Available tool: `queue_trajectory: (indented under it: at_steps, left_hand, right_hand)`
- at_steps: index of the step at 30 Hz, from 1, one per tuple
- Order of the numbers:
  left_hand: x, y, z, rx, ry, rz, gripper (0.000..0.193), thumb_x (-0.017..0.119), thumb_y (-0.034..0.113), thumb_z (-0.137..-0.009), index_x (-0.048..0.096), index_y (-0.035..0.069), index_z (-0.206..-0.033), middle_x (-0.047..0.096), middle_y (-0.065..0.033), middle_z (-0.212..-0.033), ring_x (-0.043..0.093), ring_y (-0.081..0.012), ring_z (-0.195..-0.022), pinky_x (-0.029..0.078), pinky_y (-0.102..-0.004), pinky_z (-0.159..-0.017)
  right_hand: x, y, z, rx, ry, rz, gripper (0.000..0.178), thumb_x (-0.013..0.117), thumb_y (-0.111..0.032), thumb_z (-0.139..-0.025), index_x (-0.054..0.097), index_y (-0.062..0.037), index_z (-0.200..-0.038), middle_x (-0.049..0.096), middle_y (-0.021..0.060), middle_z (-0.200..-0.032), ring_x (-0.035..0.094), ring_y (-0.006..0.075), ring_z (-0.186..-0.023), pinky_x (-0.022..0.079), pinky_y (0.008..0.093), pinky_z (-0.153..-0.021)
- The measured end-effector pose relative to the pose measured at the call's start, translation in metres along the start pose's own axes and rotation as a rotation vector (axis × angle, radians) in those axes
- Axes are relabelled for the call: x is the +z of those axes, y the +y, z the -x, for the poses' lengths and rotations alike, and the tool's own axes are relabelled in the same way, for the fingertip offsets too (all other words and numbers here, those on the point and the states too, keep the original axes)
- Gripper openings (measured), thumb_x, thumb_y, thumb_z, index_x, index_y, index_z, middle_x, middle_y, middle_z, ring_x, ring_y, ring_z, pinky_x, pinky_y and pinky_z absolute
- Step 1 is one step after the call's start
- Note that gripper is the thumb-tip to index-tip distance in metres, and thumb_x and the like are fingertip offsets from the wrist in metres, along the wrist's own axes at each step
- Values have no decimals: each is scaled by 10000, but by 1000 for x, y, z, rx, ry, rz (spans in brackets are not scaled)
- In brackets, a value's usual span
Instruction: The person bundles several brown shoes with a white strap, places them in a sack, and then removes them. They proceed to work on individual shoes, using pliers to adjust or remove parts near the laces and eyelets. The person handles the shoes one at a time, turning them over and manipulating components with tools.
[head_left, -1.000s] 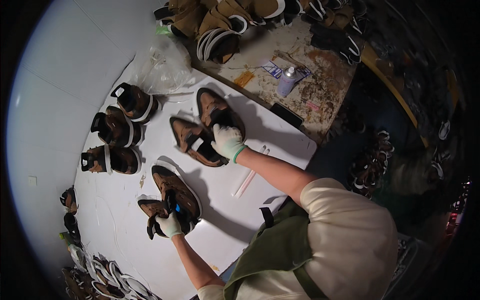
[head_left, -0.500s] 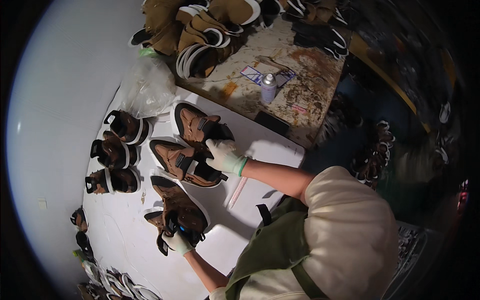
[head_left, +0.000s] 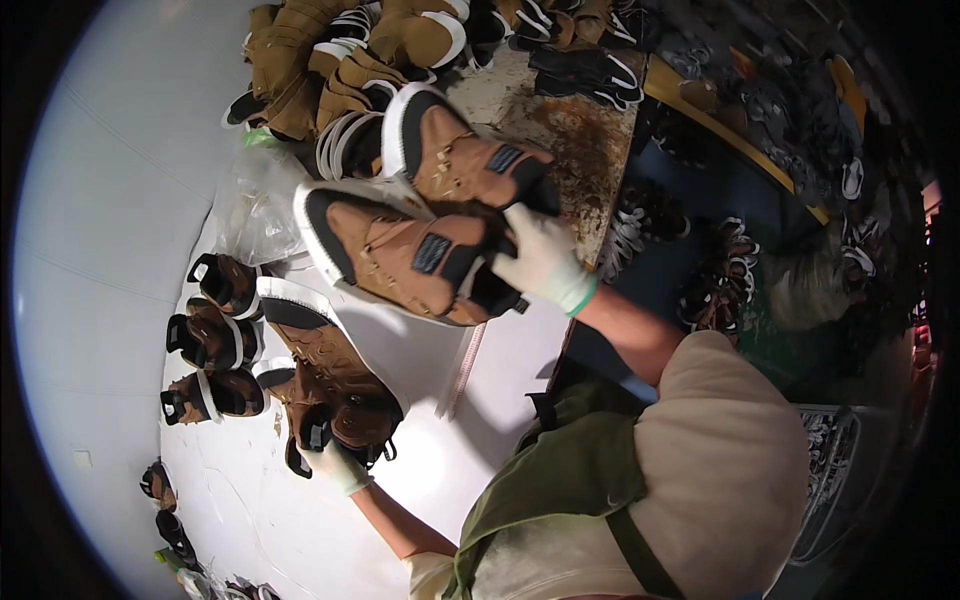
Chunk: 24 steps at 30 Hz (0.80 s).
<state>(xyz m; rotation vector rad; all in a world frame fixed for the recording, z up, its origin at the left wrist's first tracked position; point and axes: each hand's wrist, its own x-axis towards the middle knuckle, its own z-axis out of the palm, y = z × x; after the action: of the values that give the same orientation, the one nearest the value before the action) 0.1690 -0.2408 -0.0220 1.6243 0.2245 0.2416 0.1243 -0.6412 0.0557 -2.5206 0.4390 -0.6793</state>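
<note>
Head view: what do you have in front of you?

The white counter, with a cluster of brown-and-black shoes along its left side and a clear plastic bag behind them.

And the shoes you're handling?

Your larger-looking brown pair is raised over the counter's far part, white soles outward. Your second brown pair is nearer you, to the left; whether it touches the counter, you can't tell from here.

Your hands?

Your gloved right hand has its fingers gripping the raised pair at the shoe openings. Your gloved left hand has its fingers closed on the second pair near an opening. A pale narrow strip lies between.
</note>
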Motion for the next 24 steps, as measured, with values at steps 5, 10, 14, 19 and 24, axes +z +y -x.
queue_trajectory:
  at_steps: [5,10,14,19,24]
  left_hand:
    - [26,7,-2,21,-1,2,477,629,-35,-779,514,-57,-1242,606,-137,-1183,594,-227,-1012,466,-352,-939]
    - [56,11,-3,189,45,-71,358,640,90,-810,595,-64,-1130,651,-146,-1089,615,-237,-962,487,-362,-883]
    - [122,72,-15,422,-21,-308,290,640,111,-804,644,-41,-1051,681,-129,-995,637,-233,-882,502,-356,-826]
    - [259,150,-44,918,-227,-705,225,641,137,-797,705,-13,-952,718,-109,-878,665,-227,-783,521,-349,-755]
    - [460,167,-71,785,-475,-440,260,619,46,-827,667,-43,-1067,686,-126,-1047,644,-218,-924,507,-322,-849]
  right_hand:
    - [-60,72,-4,194,169,-59,368,729,-205,-746,543,-66,-1031,635,142,-788,641,377,-791,497,431,-648]
    - [-91,215,-17,354,199,51,405,724,-224,-767,584,-77,-1118,687,141,-982,657,352,-904,511,408,-738]
    - [-107,309,-30,530,63,228,702,719,-378,-788,457,-30,-1338,616,240,-1166,614,415,-991,503,485,-826]
    - [-107,366,-42,584,113,217,745,730,-392,-777,451,-15,-1356,611,252,-1189,624,402,-1017,514,469,-841]
    - [-112,408,-73,482,195,236,677,738,-393,-767,517,-7,-1278,658,221,-1094,663,371,-897,545,443,-744]
